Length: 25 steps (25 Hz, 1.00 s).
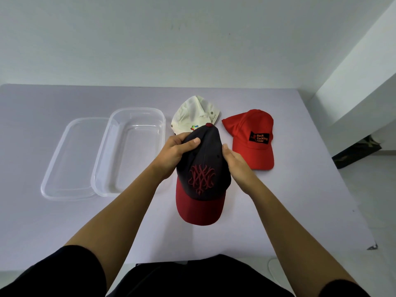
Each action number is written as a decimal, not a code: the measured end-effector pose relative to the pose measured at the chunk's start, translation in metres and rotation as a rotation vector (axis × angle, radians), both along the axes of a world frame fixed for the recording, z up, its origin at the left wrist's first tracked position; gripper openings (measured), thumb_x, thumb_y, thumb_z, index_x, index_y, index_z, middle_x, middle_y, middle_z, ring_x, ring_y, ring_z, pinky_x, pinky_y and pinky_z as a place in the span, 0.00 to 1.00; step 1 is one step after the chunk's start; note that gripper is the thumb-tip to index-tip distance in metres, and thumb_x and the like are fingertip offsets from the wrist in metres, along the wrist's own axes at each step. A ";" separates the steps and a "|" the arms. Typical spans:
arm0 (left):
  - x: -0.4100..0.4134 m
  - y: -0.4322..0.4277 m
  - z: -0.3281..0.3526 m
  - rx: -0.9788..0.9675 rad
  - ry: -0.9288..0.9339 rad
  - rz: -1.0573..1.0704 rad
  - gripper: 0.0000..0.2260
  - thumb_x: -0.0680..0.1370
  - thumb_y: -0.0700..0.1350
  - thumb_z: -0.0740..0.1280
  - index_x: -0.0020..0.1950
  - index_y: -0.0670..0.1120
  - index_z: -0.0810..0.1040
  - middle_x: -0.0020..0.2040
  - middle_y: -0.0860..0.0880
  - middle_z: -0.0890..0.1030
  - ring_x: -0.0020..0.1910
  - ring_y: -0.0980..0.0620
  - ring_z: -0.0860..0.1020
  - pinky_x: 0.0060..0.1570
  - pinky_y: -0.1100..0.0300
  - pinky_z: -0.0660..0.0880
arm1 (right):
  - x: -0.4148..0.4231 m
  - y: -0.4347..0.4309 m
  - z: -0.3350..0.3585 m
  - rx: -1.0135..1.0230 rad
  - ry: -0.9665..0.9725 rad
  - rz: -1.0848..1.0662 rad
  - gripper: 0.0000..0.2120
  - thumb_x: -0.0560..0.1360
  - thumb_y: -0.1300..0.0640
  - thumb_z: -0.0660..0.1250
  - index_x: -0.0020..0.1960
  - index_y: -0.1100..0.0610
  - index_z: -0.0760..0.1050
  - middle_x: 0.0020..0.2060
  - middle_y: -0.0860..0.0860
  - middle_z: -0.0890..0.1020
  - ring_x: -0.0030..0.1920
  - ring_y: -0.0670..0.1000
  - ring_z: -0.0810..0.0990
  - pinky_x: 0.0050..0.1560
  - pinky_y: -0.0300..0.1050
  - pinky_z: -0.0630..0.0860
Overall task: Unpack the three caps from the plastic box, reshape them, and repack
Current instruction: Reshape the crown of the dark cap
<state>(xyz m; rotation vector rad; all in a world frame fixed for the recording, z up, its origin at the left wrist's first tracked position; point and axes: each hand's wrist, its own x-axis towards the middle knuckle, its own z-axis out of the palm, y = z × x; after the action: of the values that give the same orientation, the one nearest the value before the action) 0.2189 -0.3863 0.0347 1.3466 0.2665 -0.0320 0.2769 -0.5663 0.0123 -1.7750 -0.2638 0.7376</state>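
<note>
1. My left hand (177, 153) and right hand (235, 165) are gripping the navy cap (205, 168), one on each side of its crown.
2. Brim is pointing near; plastic box (137, 108) is lying left, nearer my left hand.

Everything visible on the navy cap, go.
The navy cap looks like cotton twill: dark navy crown, red brim, red top button, red embroidered monogram on the front. It is held above the table, brim toward the person, crown pointing away. The left hand grips the crown's left side, thumb on top; the right hand holds the right side. Its top overlaps the white cap in view; whether they touch cannot be told.
</note>
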 end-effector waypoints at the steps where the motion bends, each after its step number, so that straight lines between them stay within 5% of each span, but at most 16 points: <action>1: -0.001 0.000 0.000 0.007 -0.002 -0.004 0.06 0.79 0.39 0.63 0.49 0.43 0.80 0.42 0.48 0.84 0.42 0.52 0.82 0.46 0.62 0.79 | 0.003 0.001 -0.006 0.014 0.034 -0.012 0.25 0.80 0.42 0.50 0.68 0.55 0.70 0.63 0.49 0.77 0.63 0.47 0.74 0.68 0.45 0.68; 6: -0.005 0.006 -0.007 0.301 0.031 0.011 0.07 0.79 0.50 0.64 0.47 0.50 0.81 0.41 0.51 0.82 0.40 0.58 0.81 0.42 0.65 0.77 | 0.003 0.002 -0.025 0.154 0.121 -0.169 0.29 0.76 0.37 0.56 0.67 0.57 0.72 0.63 0.51 0.78 0.63 0.49 0.76 0.68 0.52 0.68; 10: -0.006 0.012 -0.012 0.474 0.106 0.031 0.17 0.78 0.58 0.61 0.32 0.55 0.77 0.29 0.59 0.75 0.31 0.61 0.73 0.36 0.67 0.68 | 0.005 0.003 -0.021 0.089 -0.082 -0.180 0.22 0.81 0.46 0.53 0.50 0.65 0.73 0.42 0.52 0.75 0.45 0.48 0.73 0.49 0.47 0.71; 13: -0.012 0.010 -0.025 0.543 0.213 -0.034 0.15 0.78 0.59 0.60 0.37 0.54 0.77 0.35 0.55 0.77 0.35 0.57 0.74 0.37 0.65 0.68 | 0.005 -0.006 -0.035 -0.042 -0.108 -0.076 0.22 0.81 0.46 0.54 0.47 0.66 0.71 0.38 0.53 0.69 0.40 0.49 0.68 0.43 0.45 0.66; 16: -0.021 0.006 -0.056 0.634 0.294 -0.132 0.15 0.78 0.60 0.60 0.48 0.52 0.80 0.45 0.51 0.81 0.44 0.55 0.78 0.42 0.63 0.74 | 0.002 -0.019 -0.058 -0.184 -0.080 0.027 0.16 0.80 0.48 0.55 0.49 0.59 0.75 0.39 0.48 0.74 0.41 0.45 0.71 0.44 0.40 0.68; 20: -0.022 0.004 -0.080 0.633 0.368 -0.158 0.20 0.80 0.58 0.57 0.46 0.41 0.75 0.41 0.49 0.76 0.40 0.52 0.73 0.41 0.60 0.68 | 0.005 -0.027 -0.075 -0.262 0.008 0.110 0.26 0.76 0.40 0.56 0.51 0.64 0.74 0.45 0.60 0.78 0.47 0.49 0.76 0.52 0.48 0.70; 23: -0.014 -0.001 -0.079 0.623 0.374 -0.131 0.16 0.82 0.51 0.54 0.43 0.40 0.68 0.38 0.48 0.71 0.38 0.52 0.68 0.38 0.59 0.64 | 0.006 -0.018 -0.073 -0.271 0.045 0.119 0.17 0.81 0.47 0.52 0.57 0.57 0.74 0.55 0.50 0.77 0.57 0.48 0.74 0.63 0.46 0.68; 25: -0.010 -0.002 -0.080 0.678 0.369 -0.102 0.14 0.83 0.49 0.52 0.44 0.42 0.66 0.37 0.47 0.69 0.36 0.52 0.67 0.36 0.59 0.63 | 0.010 -0.015 -0.074 -0.259 0.011 0.132 0.15 0.82 0.48 0.50 0.49 0.54 0.72 0.47 0.48 0.76 0.51 0.47 0.73 0.57 0.45 0.69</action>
<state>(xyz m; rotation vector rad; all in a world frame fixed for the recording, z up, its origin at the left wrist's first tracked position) 0.2093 -0.3879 -0.0454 2.0286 0.5516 -0.2997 0.2866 -0.5817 -0.0618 -2.0118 -0.2904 0.9087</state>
